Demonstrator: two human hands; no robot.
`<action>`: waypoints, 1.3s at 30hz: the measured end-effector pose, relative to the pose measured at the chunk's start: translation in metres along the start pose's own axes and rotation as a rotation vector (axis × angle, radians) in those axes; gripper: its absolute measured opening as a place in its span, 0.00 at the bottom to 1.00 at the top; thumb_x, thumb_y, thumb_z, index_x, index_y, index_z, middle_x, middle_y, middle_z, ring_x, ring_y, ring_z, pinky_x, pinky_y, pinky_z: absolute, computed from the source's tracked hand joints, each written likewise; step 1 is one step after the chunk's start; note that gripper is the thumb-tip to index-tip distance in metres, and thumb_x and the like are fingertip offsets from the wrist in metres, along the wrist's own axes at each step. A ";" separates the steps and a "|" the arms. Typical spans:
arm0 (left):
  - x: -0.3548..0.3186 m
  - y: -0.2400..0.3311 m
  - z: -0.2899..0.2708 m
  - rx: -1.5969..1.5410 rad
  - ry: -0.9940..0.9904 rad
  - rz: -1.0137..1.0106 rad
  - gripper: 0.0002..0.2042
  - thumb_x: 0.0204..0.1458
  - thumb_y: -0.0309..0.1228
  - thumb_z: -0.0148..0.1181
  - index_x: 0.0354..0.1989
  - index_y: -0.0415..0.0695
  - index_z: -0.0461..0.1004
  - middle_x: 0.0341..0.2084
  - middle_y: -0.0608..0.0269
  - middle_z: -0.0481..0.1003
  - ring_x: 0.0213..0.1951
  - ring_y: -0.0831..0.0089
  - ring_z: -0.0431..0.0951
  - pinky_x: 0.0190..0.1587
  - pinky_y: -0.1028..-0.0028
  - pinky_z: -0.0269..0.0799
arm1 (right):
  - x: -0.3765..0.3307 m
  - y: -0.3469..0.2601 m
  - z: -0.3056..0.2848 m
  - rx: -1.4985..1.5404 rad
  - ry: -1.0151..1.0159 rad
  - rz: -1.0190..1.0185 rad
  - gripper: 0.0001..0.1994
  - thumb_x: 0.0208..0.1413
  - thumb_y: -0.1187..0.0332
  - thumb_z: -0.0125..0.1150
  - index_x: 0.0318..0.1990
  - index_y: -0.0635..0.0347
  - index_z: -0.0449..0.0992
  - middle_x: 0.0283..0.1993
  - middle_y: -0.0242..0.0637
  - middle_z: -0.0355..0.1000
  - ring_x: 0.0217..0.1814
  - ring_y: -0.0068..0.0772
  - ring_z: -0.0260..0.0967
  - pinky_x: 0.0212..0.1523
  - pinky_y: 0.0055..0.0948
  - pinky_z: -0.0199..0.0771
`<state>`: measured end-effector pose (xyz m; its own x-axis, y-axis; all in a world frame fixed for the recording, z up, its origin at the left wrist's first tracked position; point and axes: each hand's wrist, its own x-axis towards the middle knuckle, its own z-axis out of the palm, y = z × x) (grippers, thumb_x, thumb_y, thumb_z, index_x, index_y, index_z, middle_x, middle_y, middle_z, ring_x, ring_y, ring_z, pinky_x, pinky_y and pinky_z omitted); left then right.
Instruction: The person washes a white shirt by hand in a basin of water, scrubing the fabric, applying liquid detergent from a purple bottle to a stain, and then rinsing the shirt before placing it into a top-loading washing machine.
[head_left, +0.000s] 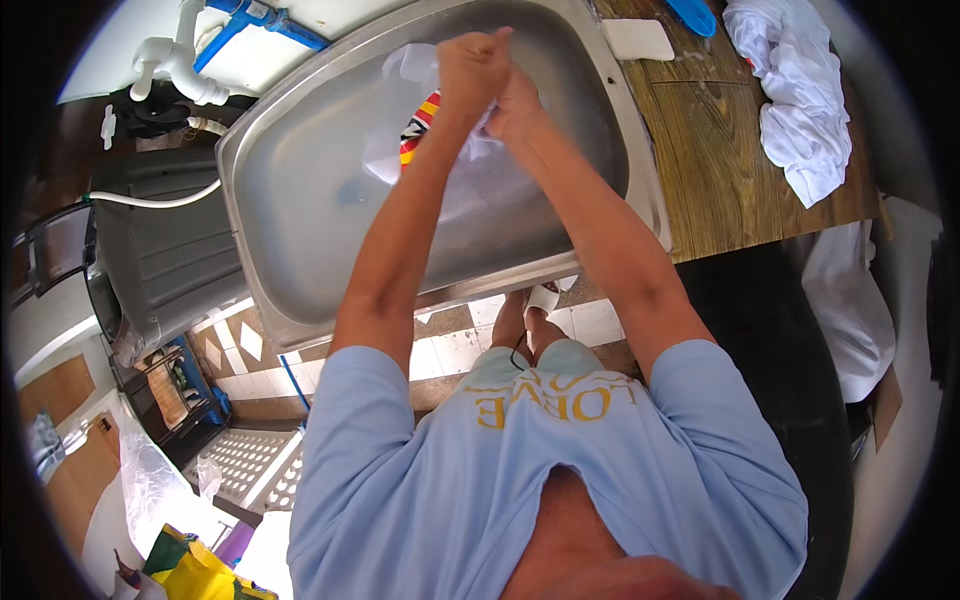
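Left hand (473,66): fingers clenched on white garment (420,120).
Right hand (515,110): fingers gripping the same garment.
Location: over steel sink (300,200).

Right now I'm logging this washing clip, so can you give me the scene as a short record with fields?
Place: steel sink set beside a wooden counter
Left hand: fisted on the wet white garment
Right hand: gripping the same garment
Garment: white with a red and yellow print
Counter: crumpled white cloth, white soap bar
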<state>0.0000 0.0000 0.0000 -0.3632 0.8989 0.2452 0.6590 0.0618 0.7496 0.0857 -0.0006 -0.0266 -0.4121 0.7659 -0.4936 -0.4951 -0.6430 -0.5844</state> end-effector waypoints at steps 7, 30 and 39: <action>0.006 -0.023 -0.038 -0.147 0.251 0.021 0.20 0.49 0.46 0.62 0.19 0.40 0.75 0.13 0.61 0.69 0.17 0.75 0.65 0.23 0.72 0.63 | -0.023 -0.019 0.033 0.116 0.031 0.225 0.19 0.55 0.48 0.59 0.37 0.56 0.72 0.41 0.34 0.71 0.41 0.35 0.69 0.42 0.40 0.69; -0.020 0.007 -0.089 -1.222 0.029 -0.437 0.22 0.57 0.48 0.53 0.32 0.37 0.78 0.29 0.63 0.77 0.34 0.76 0.75 0.37 0.71 0.71 | 0.030 -0.037 -0.009 0.176 -0.175 0.248 0.16 0.50 0.69 0.63 0.47 0.63 0.74 0.45 0.45 0.74 0.48 0.42 0.72 0.52 0.44 0.72; -0.043 0.050 -0.005 0.127 0.187 0.519 0.15 0.51 0.34 0.59 0.15 0.40 0.71 0.13 0.61 0.71 0.16 0.63 0.69 0.26 0.70 0.67 | -0.026 -0.010 0.005 -0.111 -0.316 -0.144 0.12 0.63 0.59 0.48 0.42 0.58 0.72 0.38 0.32 0.69 0.37 0.26 0.66 0.43 0.27 0.70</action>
<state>0.0454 -0.0374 0.0304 -0.0735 0.7340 0.6752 0.8523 -0.3053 0.4247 0.0978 -0.0136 -0.0051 -0.5686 0.8009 -0.1881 -0.4862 -0.5115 -0.7085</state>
